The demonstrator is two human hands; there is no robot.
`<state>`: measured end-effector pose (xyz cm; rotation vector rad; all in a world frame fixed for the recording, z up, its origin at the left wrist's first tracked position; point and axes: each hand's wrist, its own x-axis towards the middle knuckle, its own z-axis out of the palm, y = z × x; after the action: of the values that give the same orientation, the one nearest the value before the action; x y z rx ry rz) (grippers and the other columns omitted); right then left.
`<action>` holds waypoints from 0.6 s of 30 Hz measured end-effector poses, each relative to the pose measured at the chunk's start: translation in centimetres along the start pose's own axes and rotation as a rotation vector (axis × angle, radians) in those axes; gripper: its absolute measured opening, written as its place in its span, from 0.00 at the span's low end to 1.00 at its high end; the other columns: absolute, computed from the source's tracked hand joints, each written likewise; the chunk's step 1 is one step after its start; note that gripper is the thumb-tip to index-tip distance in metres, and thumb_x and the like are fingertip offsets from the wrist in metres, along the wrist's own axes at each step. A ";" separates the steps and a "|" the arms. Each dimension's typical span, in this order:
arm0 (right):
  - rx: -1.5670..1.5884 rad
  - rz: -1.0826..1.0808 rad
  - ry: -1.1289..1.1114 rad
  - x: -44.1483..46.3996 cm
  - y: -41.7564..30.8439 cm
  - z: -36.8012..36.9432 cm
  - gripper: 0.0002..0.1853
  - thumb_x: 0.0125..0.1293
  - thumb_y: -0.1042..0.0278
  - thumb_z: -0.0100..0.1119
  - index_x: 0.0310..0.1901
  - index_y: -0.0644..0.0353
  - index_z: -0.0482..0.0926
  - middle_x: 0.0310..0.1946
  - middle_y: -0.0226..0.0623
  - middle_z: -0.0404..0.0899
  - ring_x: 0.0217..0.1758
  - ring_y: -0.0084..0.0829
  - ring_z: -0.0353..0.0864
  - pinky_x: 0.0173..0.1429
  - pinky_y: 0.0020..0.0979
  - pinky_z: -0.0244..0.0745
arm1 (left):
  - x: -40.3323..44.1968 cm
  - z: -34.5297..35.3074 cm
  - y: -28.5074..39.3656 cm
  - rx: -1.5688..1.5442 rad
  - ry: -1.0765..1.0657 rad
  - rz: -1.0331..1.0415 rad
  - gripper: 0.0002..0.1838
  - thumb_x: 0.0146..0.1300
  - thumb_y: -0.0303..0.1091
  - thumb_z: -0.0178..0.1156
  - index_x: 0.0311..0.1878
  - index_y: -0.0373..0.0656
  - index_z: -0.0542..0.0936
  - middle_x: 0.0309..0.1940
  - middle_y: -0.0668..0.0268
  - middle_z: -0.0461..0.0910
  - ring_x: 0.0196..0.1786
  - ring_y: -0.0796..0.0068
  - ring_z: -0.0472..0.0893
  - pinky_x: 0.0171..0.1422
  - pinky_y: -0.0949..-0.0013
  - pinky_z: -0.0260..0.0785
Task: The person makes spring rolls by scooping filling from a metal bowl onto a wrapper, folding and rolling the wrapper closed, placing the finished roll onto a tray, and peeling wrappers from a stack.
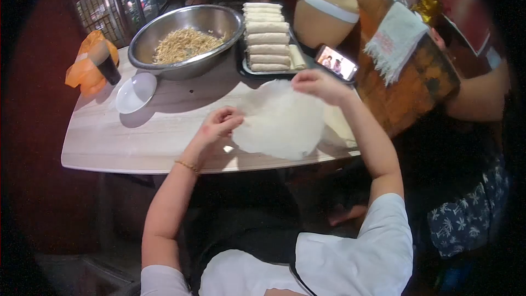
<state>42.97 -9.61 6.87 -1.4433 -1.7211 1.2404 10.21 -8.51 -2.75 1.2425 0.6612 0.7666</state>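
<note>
A thin, round, pale wrapper sheet [282,123] hangs between my two hands just over the table's near side. My left hand [221,125] pinches its left edge. At its upper right edge, my right hand [320,86] grips it between thumb and fingers. More pale sheets [338,126] lie on the table to the right, partly hidden by my right forearm. Beyond the sheet, a dark tray [241,67] holds several rolled spring rolls [267,38] in a stacked row. A large steel bowl [186,68] with a shredded, light-brown filling [189,44] stands to their left.
A white dish [136,93] and a dark drink in a cup [108,68] beside an orange plastic bag [87,71] are at the left. A phone [337,63] showing a video leans near a tan lidded container [326,16]. Another person's arm [476,96] is at the right.
</note>
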 end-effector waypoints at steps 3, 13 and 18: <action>0.119 0.041 -0.127 1.2 0.6 5.7 0.10 0.67 0.60 0.63 0.41 0.57 0.79 0.31 0.22 0.75 0.34 0.13 0.72 0.32 0.21 0.70 | -3.0 -4.4 2.4 0.170 0.130 0.019 0.07 0.64 0.39 0.66 0.39 0.49 0.81 0.30 0.81 0.76 0.31 0.92 0.69 0.33 0.83 0.58; 0.256 -0.286 -0.095 3.9 -6.8 9.9 0.12 0.68 0.62 0.61 0.45 0.61 0.79 0.32 0.26 0.79 0.31 0.15 0.74 0.34 0.20 0.71 | -7.3 -8.2 12.5 0.375 0.306 0.116 0.07 0.68 0.40 0.62 0.43 0.48 0.80 0.31 0.81 0.77 0.31 0.94 0.74 0.32 0.85 0.61; 0.156 -0.198 -0.128 5.0 -5.7 9.6 0.14 0.65 0.63 0.65 0.47 0.62 0.78 0.31 0.26 0.78 0.31 0.15 0.73 0.33 0.19 0.69 | -6.9 -9.0 11.7 0.393 0.285 0.079 0.09 0.67 0.37 0.62 0.46 0.44 0.81 0.32 0.78 0.79 0.30 0.92 0.73 0.30 0.83 0.60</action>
<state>30.95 -7.50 7.43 -1.0966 -1.7598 1.3486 -2.78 -7.25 7.10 1.5368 1.0360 0.9175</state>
